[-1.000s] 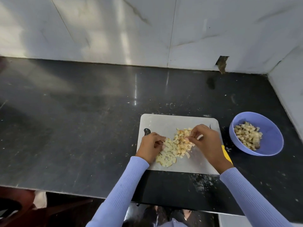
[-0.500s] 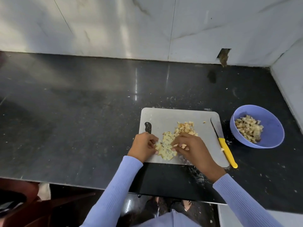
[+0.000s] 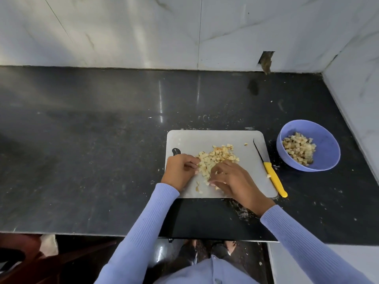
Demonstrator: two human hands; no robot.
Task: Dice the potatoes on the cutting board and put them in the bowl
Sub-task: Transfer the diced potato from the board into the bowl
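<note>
From my seat, the widest free room is the dark polished stone counter (image 3: 82, 150) left of the grey rectangular plastic cutting board (image 3: 205, 138), bare back to the white marble wall (image 3: 123, 31). Rightward, the yellow-handled knife (image 3: 273, 179) lies along the board's right edge, its handle overhanging the near corner, across any low path toward the round lavender plastic bowl (image 3: 326, 144). Just beyond the bowl, the right side wall (image 3: 359, 83) closes things in.
</note>
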